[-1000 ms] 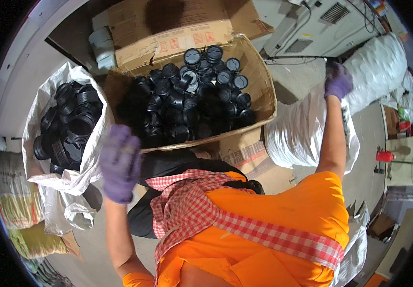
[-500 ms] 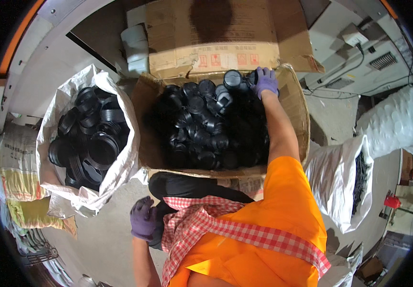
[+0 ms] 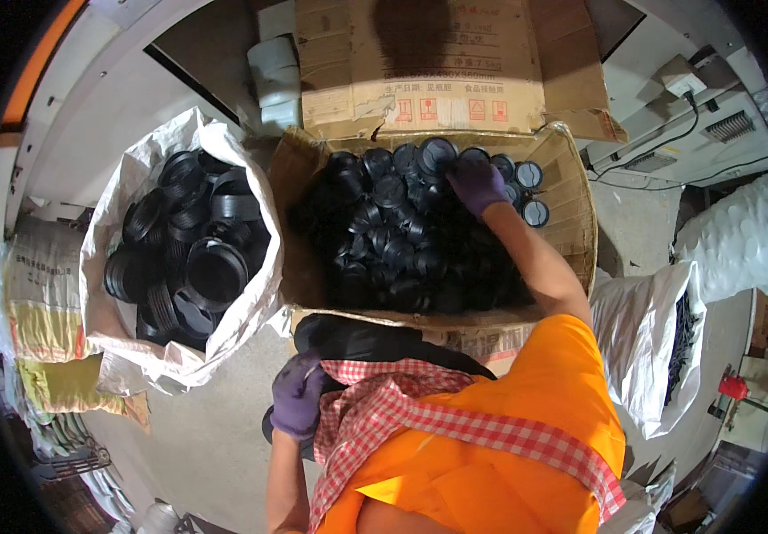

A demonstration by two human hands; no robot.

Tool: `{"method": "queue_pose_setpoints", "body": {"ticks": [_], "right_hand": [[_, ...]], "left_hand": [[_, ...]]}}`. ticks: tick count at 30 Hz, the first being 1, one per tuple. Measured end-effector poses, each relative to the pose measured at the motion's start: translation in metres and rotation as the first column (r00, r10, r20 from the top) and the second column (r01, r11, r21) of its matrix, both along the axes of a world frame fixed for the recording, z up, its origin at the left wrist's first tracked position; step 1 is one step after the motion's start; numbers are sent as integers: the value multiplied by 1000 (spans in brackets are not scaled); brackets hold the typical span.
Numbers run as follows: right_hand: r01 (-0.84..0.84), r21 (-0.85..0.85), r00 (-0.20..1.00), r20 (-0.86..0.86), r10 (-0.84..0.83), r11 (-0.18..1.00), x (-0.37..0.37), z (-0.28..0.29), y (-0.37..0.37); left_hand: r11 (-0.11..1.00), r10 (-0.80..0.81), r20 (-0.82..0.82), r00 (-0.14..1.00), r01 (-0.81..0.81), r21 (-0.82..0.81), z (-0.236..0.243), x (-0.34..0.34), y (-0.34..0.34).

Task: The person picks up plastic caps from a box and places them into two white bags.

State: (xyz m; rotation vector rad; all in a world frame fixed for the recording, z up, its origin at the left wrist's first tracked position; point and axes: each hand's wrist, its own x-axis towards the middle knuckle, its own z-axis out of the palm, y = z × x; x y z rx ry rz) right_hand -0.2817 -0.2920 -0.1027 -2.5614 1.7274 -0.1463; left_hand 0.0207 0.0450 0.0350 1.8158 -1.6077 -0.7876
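A cardboard box (image 3: 566, 258) stands in front of me, heaped with round black plastic lids (image 3: 388, 191). My right hand (image 3: 480, 185), in a purple glove, reaches into the far right part of the heap with its back turned up. Its fingertips are lost among the dark lids, so a hold on one cannot be made out. Over by my knee is my left hand (image 3: 298, 396), gloved the same way. Its fingers are curled in, and nothing shows in them. Several lids with a pale sheen (image 3: 535, 213) lie just right of my right hand.
On the left, a white woven sack (image 3: 264, 240) holds more black lids. Another white sack (image 3: 629, 329) with dark contents leans at the right, below a bulging translucent bag (image 3: 740, 222). The box's raised flap (image 3: 446, 71) stands at the back. A black cable (image 3: 691, 125) runs along the right.
My right hand has moved left from the box's far right corner, uncovering several lids there. My left hand stays by the knee. The whole view has shifted slightly.
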Motion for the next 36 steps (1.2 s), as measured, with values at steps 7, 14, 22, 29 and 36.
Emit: {"method": "queue_pose_setpoints", "body": {"ticks": [7, 14, 22, 29, 36], "right_hand": [[-574, -49, 623, 621, 475, 817, 61, 112, 123], [-711, -93, 473, 670, 572, 697, 109, 124, 190], [-741, 122, 618, 509, 600, 660, 145, 111, 232], [-811, 260, 581, 263, 770, 523, 163, 142, 236], [-663, 718, 580, 672, 461, -212, 156, 234, 216]], "left_hand": [[993, 70, -593, 803, -114, -37, 7, -40, -77], [940, 277, -787, 551, -324, 105, -14, -26, -37], [909, 397, -262, 880, -416, -20, 33, -15, 12], [985, 133, -318, 939, -161, -64, 50, 4, 29], [861, -410, -116, 905, 341, -378, 109, 25, 34]]}}
